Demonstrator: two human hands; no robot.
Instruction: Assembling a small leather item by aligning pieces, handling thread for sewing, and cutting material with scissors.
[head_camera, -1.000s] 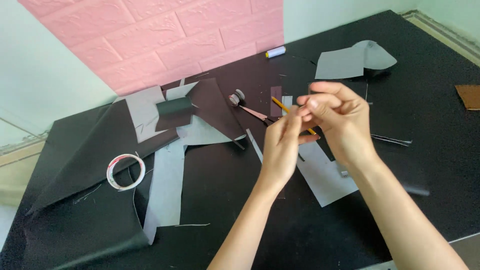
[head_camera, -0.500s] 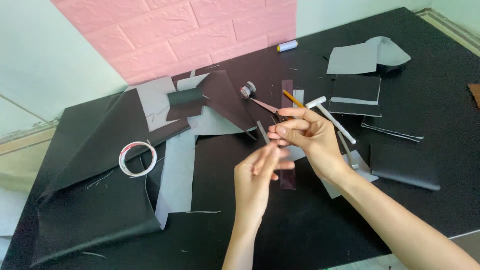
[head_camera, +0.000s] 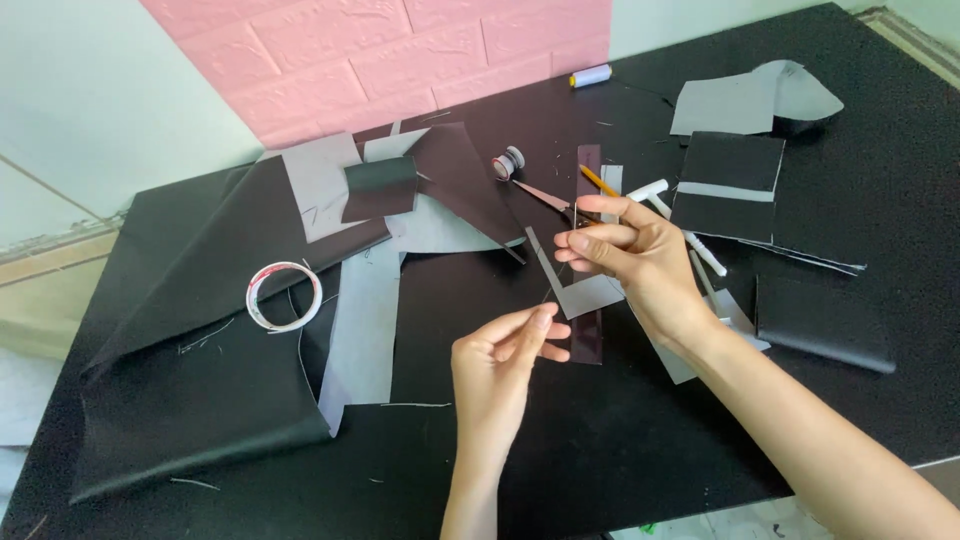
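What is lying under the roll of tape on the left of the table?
The roll of tape rests on a big sheet of black material, beside a grey strip. Whatever lies beneath that sheet is covered.

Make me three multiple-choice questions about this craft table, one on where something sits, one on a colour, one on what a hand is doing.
1. Where does the tape roll lie?
A. on the black sheet to the person's left
B. beside the thread spool
C. under the right hand

2. What colour is the brick-pattern panel behind the table?
A. blue
B. pink
C. yellow

3. How is the left hand held?
A. flat on the table
C. gripping scissors
B. raised, thumb and forefinger pinched together

Answers: 1 A, the roll rests on the folded black sheet at far left. 2 B, the panel is pink. 3 B, it hovers above the table, fingertips meeting, nothing visible between them, while the right hand is raised too.
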